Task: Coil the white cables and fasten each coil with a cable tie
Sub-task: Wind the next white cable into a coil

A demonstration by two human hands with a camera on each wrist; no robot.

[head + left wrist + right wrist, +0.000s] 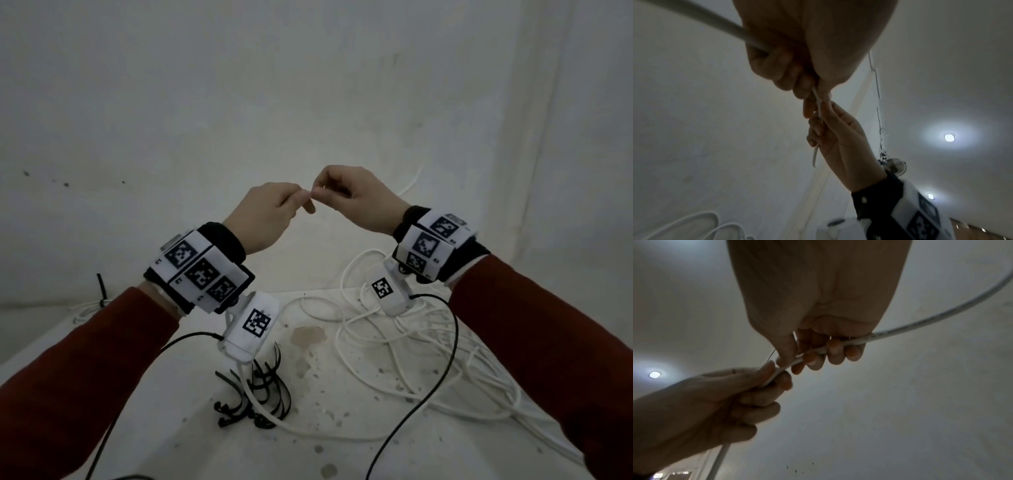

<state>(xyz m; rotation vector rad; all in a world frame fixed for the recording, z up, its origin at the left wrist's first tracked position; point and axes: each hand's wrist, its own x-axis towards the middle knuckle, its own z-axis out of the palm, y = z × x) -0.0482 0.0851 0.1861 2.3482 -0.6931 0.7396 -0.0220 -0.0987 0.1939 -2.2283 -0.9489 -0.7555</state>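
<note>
Both hands are raised above the table and meet fingertip to fingertip. My left hand [284, 205] grips a white cable [705, 21] in its fist and pinches it at the thumb tip. My right hand [334, 192] pinches the same white cable [920, 324] right beside it, fingers curled round it. In the left wrist view a short cable end [815, 155] pokes out below the right hand [836, 134]. A tangle of loose white cables [394, 339] lies on the table under the right wrist. Several black cable ties [260, 394] lie in a pile under the left wrist.
A coiled white cable bound with a black tie [99, 303] lies at the far left of the white, stained table [308, 445]. Thin black camera leads [428, 387] hang from both wrists over the table. White cloth walls close in the back and right.
</note>
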